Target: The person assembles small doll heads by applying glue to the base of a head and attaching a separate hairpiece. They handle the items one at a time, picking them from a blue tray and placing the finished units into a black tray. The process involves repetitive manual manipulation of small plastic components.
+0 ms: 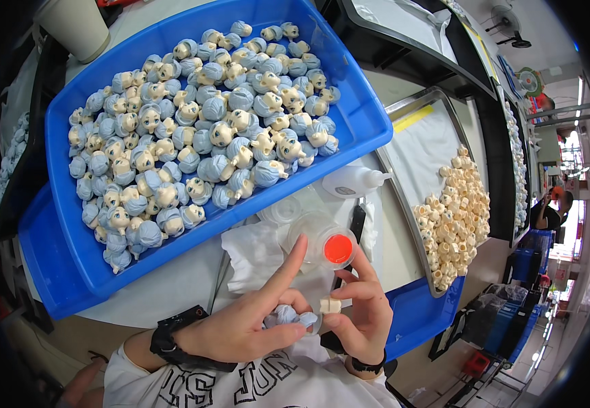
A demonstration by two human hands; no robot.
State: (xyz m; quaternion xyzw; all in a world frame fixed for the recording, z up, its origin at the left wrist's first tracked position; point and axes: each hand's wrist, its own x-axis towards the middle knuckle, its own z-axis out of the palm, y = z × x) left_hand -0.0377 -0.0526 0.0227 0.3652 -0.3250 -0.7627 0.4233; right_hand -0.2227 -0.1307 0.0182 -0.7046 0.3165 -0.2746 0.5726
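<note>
My left hand (237,334) is closed around a light blue doll hair piece (285,315), its index finger stretched out toward the cups. Close beside it, my right hand (368,314) pinches a small cream doll face part (330,305) between thumb and fingertips. The two pieces are near each other but apart. Just beyond my hands stands a clear cup (314,234) with a round orange-red patch (338,249). My right fingertips are near the rim of this cup.
A blue tub (366,129) of blue-haired doll heads fills the left. At right, a metal tray (404,197) holds many cream face parts (455,217). A white squeeze bottle (351,182), a black-handled tool (357,219) and white cloth (254,255) lie between. Another person (552,209) is far right.
</note>
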